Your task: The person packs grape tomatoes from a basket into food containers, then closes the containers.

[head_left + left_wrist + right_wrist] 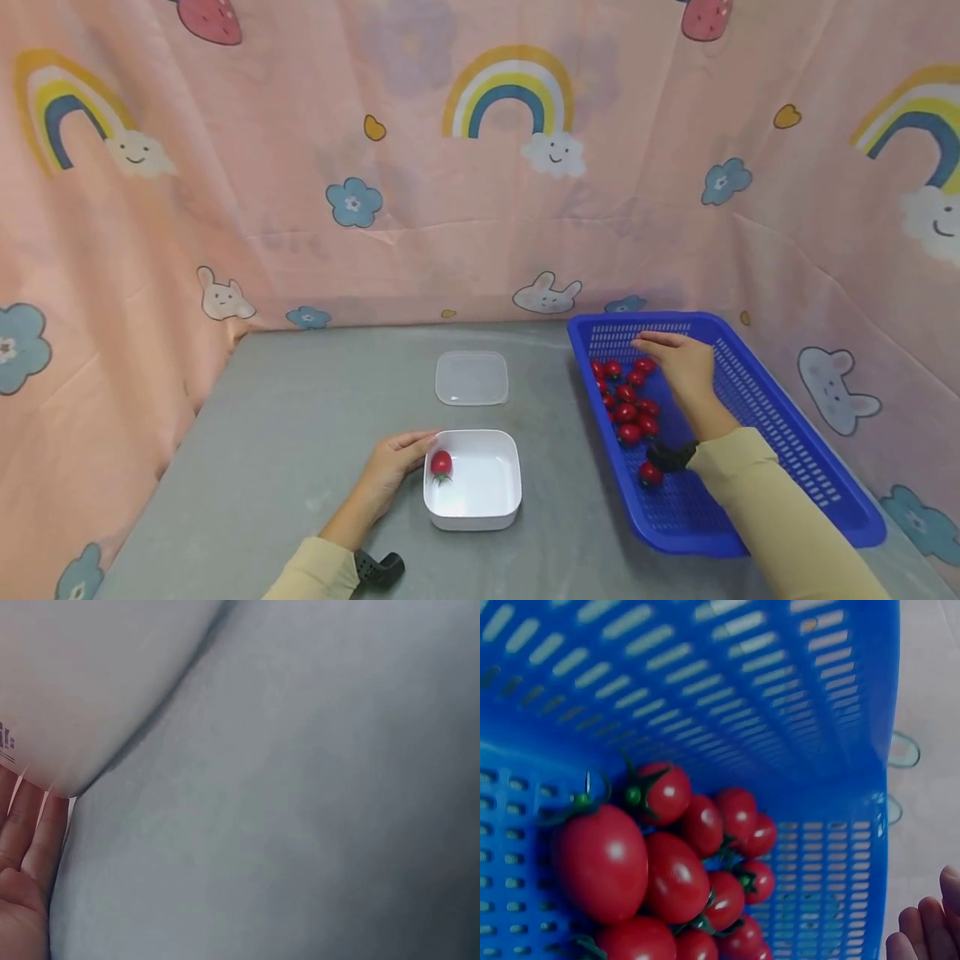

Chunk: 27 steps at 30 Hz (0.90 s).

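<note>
Uncurled, my left grip touches the box at its ten o'clock corner, fingers laid against the wall. My right grip is loose above the basket at two o'clock, its fingers reaching toward ten with the thumb apart from them. Nearest me, tan sleeves come in from seven and five o'clock, with black bands at the wrists.

The box is white and sits upright at twelve o'clock on the grey desk. One red tomato lies inside, near its nine o'clock wall, stem toward me. In the blue basket, a lone tomato sits beside my right band; past it, more tomatoes crowd the nine o'clock side, green stems on several.

Beyond the box, apart from it, a clear lid lies flat at twelve. Farthest off hangs a pink curtain with rainbows and rabbits.
</note>
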### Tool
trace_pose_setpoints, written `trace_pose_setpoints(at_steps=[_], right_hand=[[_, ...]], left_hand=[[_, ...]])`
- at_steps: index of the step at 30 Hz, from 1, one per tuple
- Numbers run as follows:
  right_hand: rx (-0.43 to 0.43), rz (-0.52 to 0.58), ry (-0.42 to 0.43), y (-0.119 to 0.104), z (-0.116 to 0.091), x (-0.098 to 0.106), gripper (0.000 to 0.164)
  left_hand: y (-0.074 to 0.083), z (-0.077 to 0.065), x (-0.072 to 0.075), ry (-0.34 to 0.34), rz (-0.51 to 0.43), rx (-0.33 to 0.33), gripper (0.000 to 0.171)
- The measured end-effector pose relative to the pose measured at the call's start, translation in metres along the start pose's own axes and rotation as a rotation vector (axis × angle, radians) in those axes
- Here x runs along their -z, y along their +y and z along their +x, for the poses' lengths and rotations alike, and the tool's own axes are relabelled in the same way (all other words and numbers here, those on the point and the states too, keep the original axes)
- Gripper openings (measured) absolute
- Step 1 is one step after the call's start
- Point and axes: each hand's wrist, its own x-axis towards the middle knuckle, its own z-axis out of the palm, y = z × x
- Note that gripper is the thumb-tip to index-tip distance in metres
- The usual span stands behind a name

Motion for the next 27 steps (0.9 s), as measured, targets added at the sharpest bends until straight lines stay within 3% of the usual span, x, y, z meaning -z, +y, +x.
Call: trace_pose_setpoints(at_steps=[6,19,27], right_hand=[[-0.036,0.046,0.012,0.012,0.014,0.0,0.049],[-0.131,0.002,0.045,0.028,0.034,-0.009,0.047],[-0.15,-0.008,0.015,0.037,0.041,-0.004,0.049]], left_hand=[[-0.001,0.001,0.001,-0.002,0.008,0.004,0.036],[0.0,-0.001,0.001,0.003,0.004,-0.01,0.037],[0.001,-0.002,0.0,0.01,0.019,-0.011,0.036]])
